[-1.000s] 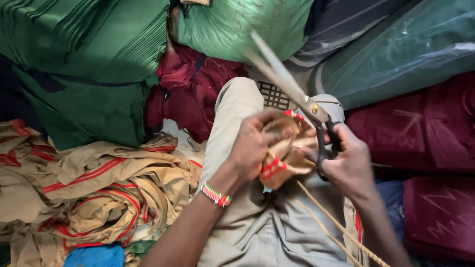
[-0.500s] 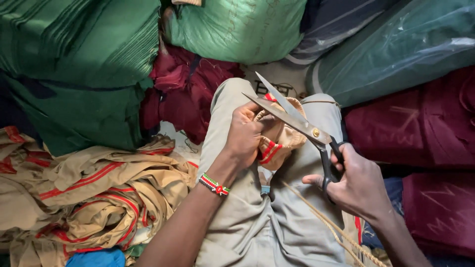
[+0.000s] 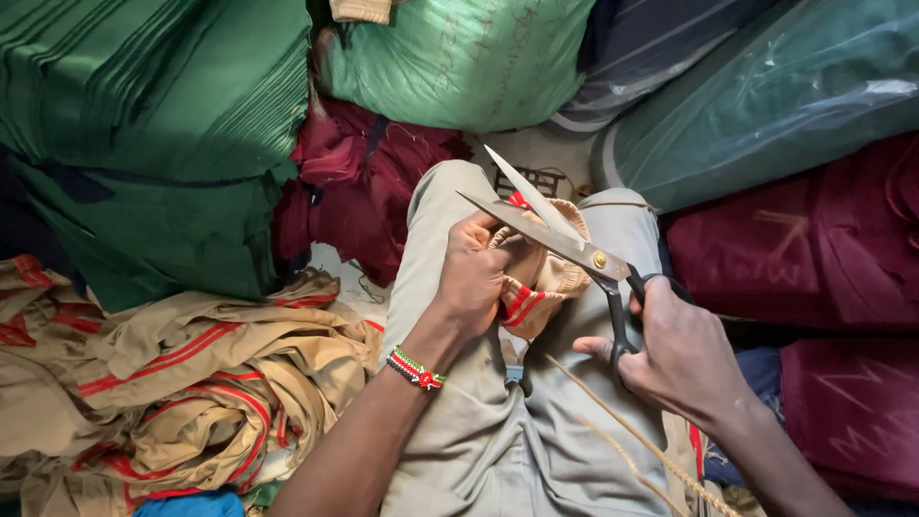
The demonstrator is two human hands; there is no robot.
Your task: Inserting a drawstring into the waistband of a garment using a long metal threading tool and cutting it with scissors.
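Tan knitted fabric with red stripes [image 3: 536,287] is pinched in the left hand [image 3: 474,278] over the lap, fingers curled tight around its bunched edge. Large steel scissors [image 3: 574,251] are gripped by the right hand [image 3: 680,354], fingers through the black loops, blades parted above the fabric. A beaded wristband [image 3: 414,368] is worn on the left wrist. Khaki trousers [image 3: 498,450] lie beneath. A heap of tan garments with red trim [image 3: 182,383] is seen at left; plastic-wrapped green bundles [image 3: 144,115] and maroon bundles [image 3: 795,249] surround the lap.
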